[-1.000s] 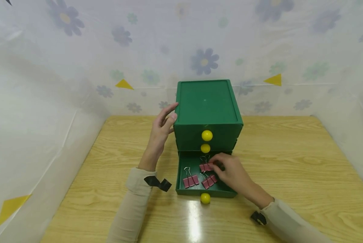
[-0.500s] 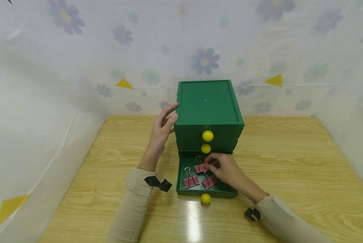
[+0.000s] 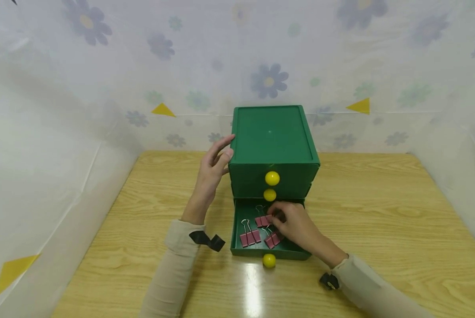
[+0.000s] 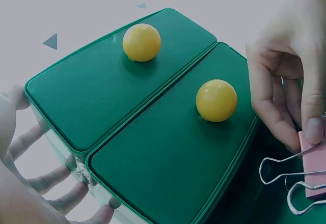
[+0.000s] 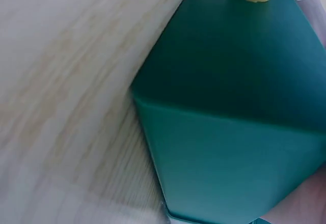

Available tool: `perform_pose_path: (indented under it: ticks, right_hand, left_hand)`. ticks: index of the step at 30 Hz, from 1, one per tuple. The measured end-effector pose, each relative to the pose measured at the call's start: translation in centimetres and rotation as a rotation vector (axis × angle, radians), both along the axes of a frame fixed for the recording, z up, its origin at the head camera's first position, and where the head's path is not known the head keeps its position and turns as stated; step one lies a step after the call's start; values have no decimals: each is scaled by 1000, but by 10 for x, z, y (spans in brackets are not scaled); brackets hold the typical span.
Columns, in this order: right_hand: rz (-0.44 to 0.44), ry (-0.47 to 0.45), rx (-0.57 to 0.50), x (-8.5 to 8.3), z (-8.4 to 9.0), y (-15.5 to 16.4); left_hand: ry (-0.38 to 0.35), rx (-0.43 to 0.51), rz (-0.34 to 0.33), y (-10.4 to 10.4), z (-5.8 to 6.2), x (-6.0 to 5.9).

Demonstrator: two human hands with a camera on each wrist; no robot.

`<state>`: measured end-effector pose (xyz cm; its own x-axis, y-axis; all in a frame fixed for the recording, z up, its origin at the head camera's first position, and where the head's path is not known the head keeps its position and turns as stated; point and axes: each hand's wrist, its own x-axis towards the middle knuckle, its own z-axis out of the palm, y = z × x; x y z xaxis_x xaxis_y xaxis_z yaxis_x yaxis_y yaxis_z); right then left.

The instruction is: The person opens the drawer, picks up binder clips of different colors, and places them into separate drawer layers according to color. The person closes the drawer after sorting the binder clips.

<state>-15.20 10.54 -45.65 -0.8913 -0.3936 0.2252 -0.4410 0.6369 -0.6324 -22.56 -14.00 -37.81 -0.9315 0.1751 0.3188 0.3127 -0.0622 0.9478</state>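
Pinching a pink binder clip in the open bottom drawer, right hand; left hand flat against green cabinet.

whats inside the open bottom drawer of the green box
The pulled-out green plastic bottom drawer holds pink metal binder clips in three groups. The right hand pinches one group and covers the drawer's right part, so anything there is hidden.
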Motion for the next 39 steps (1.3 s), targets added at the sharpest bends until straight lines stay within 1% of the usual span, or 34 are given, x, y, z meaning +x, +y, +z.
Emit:
perform_pose_path:
  ticks: [3,8,13,16,19,21,25,28,31,33,36,39]
  right_hand:
    - [-30,49,42,2,0,-2]
    - [-58,88,85,6,3,-3]
    - [-57,72,42,10,11,3]
    - [-43,46,0,15,18,9]
    - [-34,46,-36,22,23,16]
    - [-29,68,-60,28,26,20]
    - [-24,96,-149,45,36,27]
    - [-29,71,-235,62,42,29]
    - [-29,45,-297,79,43,30]
    - [-28,39,-307,88,42,30]
    - [-26,24,-301,97,39,28]
    - [-7,-26,-299,103,34,25]
  left_hand:
    - [-3,0,1,0,0,0]
    - [-1,-2,-1,0,1,0]
    - [-2,-3,1,0,0,1]
    - [-1,-4,2,-1,0,1]
    - [-2,-5,3,0,0,1]
    - [-6,-9,6,0,0,1]
    - [-10,-14,17,1,0,0]
    - [-8,-14,15,1,1,-1]
    - [-8,-16,7,1,0,-2]
    - [-8,-12,4,1,1,-2]
    - [-5,-8,11,1,1,-2]
    - [0,-4,10,0,1,-3]
